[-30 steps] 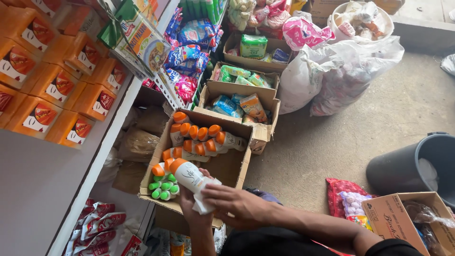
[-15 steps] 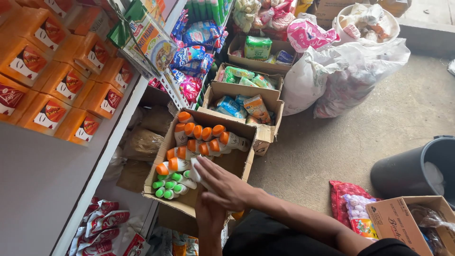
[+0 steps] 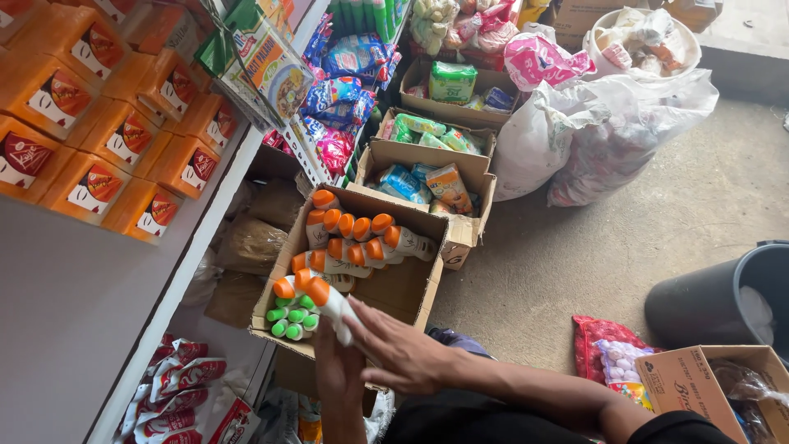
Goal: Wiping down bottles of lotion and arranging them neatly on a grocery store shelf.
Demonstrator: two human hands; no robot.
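1. Concrete floor (image 3: 657, 222) at right; white shelving unit (image 3: 99, 329) at left with orange cartons (image 3: 99, 123), roughly ten in view. Red-and-white packets (image 3: 185, 395) on the bottom shelf, about five, partly hidden.
2. Two bulging white sacks (image 3: 608, 131) against the far wall; one dark bin (image 3: 723, 296) at far right; one small printed carton (image 3: 707, 386) at lower right.
3. Open cardboard box (image 3: 403, 288) on the floor just in front of the shelf. Three more open boxes lined up behind it, holding mixed sachets.
4. Contents of the near box: white bottles with orange caps (image 3: 353, 234), about twelve counted, lying in loose rows at the far end. Small green-capped bottles (image 3: 289, 319), about six, upright in the near left corner.
5. Right hand (image 3: 403, 353): flat, fingers spread, not closed on anything, palm resting on or just above the left wrist, fingertips beside the held bottle.
6. Left hand (image 3: 337, 362): wrapped around the lower part of one orange-capped bottle (image 3: 329, 300), cap pointing into the box, over the near edge just beside the green-capped cluster.
7. Judgement on handling: best kept low and tilted as is; lay cap-aligned with neighbouring rows; avoid knocking the upright green-capped ones; steady with the free hand if the stack shifts.
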